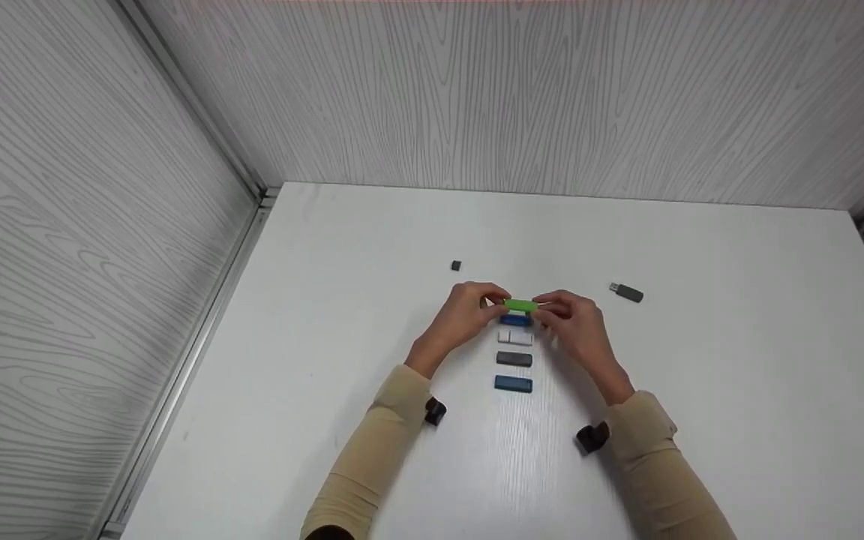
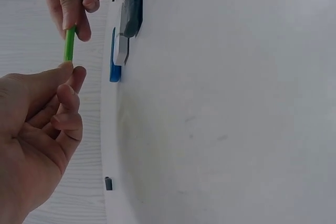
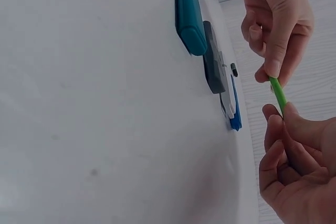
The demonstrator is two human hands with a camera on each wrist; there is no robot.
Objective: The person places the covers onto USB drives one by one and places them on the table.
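Note:
Between both hands a green USB stick [image 1: 520, 305] is held level above the table. My left hand [image 1: 468, 311] pinches its left end between thumb and fingers, and my right hand [image 1: 576, 321] pinches the right end. Directly below, a column of USB sticks lies on the table: a blue one [image 1: 515, 320], a white one [image 1: 515, 337], a dark grey one [image 1: 514, 359] and a teal one [image 1: 514, 384]. In the left wrist view the green stick [image 2: 69, 44] is seen raised off the surface, a gap separating it from the blue stick [image 2: 112, 72].
A dark USB stick [image 1: 627, 292] with its metal plug exposed lies to the right of the right hand. Beyond the left hand sits a small black cap-like piece [image 1: 456, 265]. Wood-grain panels [image 1: 432, 97] stand behind and left of the white table [image 1: 312, 300].

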